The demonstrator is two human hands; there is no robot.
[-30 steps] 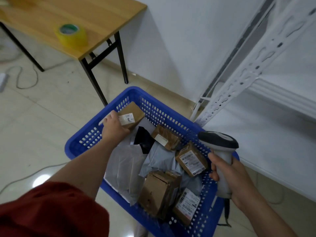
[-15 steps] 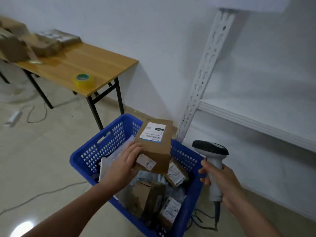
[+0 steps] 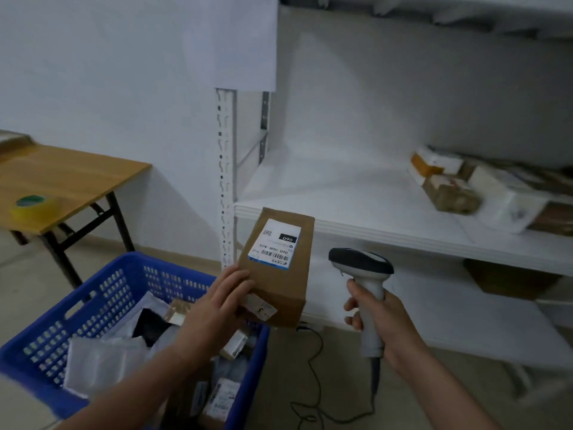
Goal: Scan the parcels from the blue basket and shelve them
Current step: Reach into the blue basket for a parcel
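Observation:
My left hand (image 3: 218, 308) grips a brown cardboard parcel (image 3: 286, 285) by its near left corner and holds it above the right rim of the blue basket (image 3: 96, 293). The parcel's white barcode label (image 3: 275, 243) faces up. My right hand (image 3: 379, 318) holds a grey and black barcode scanner (image 3: 361, 265) by its handle, just right of the parcel, head level with the label. Grey mailer bags (image 3: 102, 358) and small brown boxes lie in the basket.
A white shelf unit (image 3: 356, 193) stands ahead, with several parcels (image 3: 452, 193) on the right of the middle board and a brown box (image 3: 511, 279) on the board below. A wooden table (image 3: 62, 178) with a yellow tape roll (image 3: 32, 206) is at left. The scanner cable (image 3: 313, 395) trails on the floor.
My left hand lifted the brown parcel out of the basket and carried it up and right, toward the scanner. The view rose from the basket to the shelves.

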